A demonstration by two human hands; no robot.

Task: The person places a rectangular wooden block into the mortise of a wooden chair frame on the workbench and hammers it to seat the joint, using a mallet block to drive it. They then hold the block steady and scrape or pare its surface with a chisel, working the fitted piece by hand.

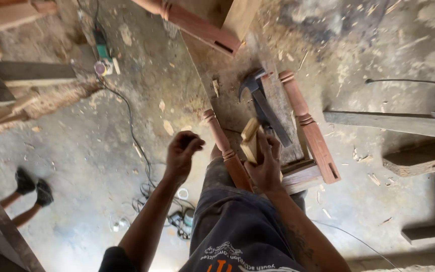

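Standing over the work, the person lifts the left hand (pixel 182 151) at nine o'clock, fingers curled loosely together around nothing. At three o'clock from it, the right hand (pixel 267 162) grips a pale wood block (pixel 250 140). A claw hammer (pixel 264 103) lies at twelve o'clock from the block, between two turned wooden legs (pixel 309 123).

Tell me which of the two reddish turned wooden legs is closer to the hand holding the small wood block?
The left leg, running down beside the knee. The right hand holding the pale block nearly touches it; the other leg lies apart beyond the hammer.
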